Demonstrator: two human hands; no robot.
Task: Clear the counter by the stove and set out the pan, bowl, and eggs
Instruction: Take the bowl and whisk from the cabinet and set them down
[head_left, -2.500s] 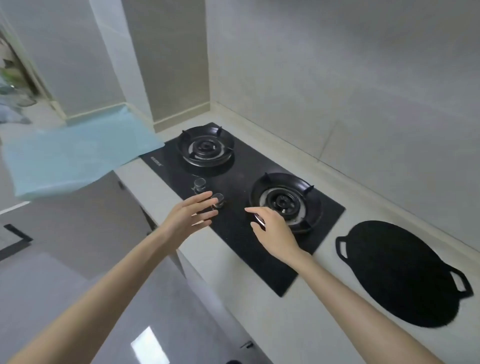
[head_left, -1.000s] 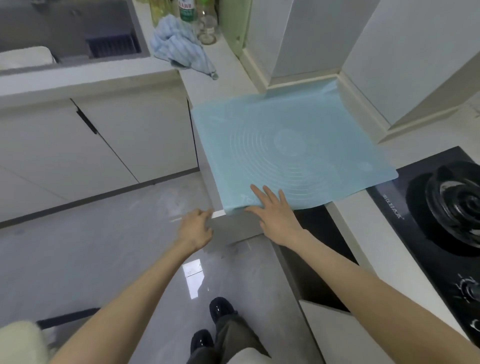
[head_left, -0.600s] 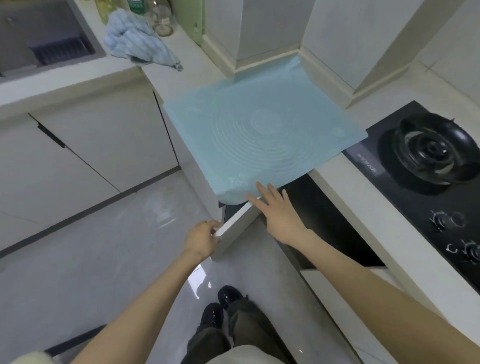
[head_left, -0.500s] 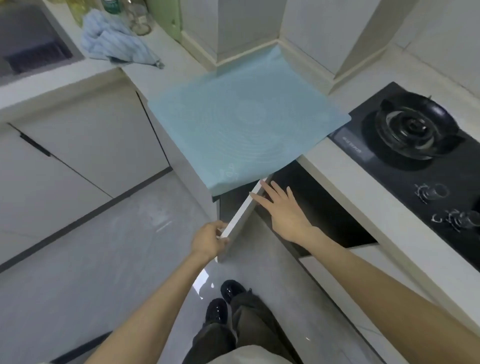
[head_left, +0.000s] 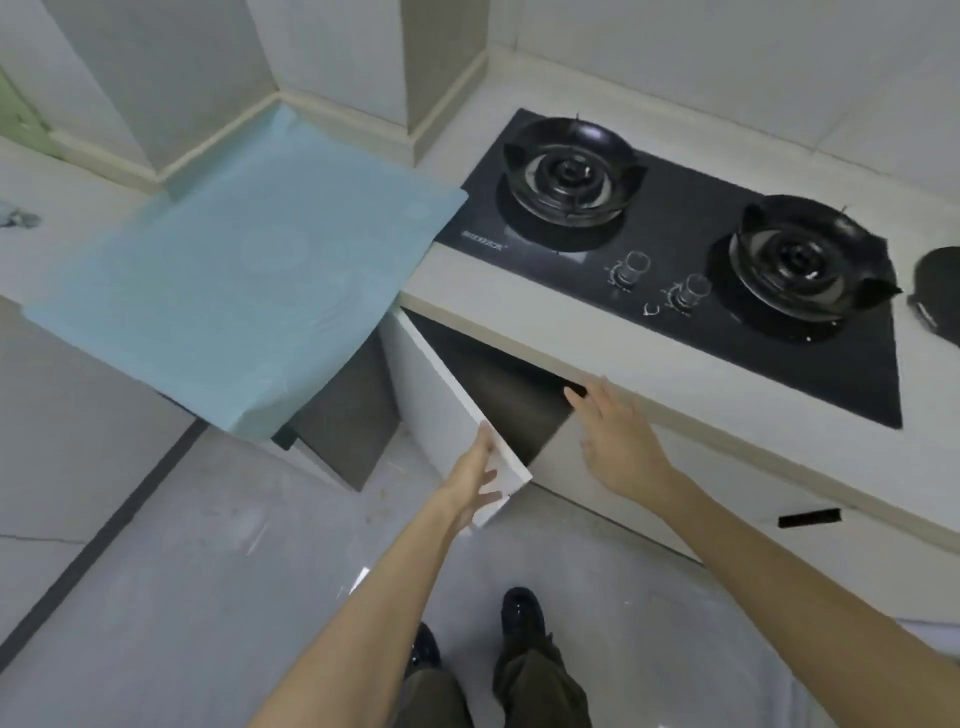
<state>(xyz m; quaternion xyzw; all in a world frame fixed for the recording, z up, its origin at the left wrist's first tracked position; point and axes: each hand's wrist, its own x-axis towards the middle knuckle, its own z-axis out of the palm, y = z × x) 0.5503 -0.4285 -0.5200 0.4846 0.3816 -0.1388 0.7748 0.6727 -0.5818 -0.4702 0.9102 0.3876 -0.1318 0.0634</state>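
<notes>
one stove (head_left: 675, 208) is sitting in one desk (head_left: 519, 306), carrying two burners (head_left: 571, 176) (head_left: 800, 260) and two knobs (head_left: 631, 267) (head_left: 691, 291). one blue mat (head_left: 234, 291) is lying there, one black pan (head_left: 940, 291) is peeking in, one cabinet door (head_left: 441, 405) is standing open, and two hands (head_left: 470, 480) (head_left: 618, 441) and two shoes (head_left: 522, 610) (head_left: 426, 644) are showing.

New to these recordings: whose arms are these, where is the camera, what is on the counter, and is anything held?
There is no machine here: a person works with bare hands, and the one picture comes from a camera worn on the head, looking down. The left hand grips the free edge of a white cabinet door, swung open below the pale counter. The right hand is open, fingers straight, by the dark cupboard opening, holding nothing. On the counter lie a light-blue flexible mat, overhanging the front edge, and a black two-burner gas hob. A flat black pan shows at the right edge.
</notes>
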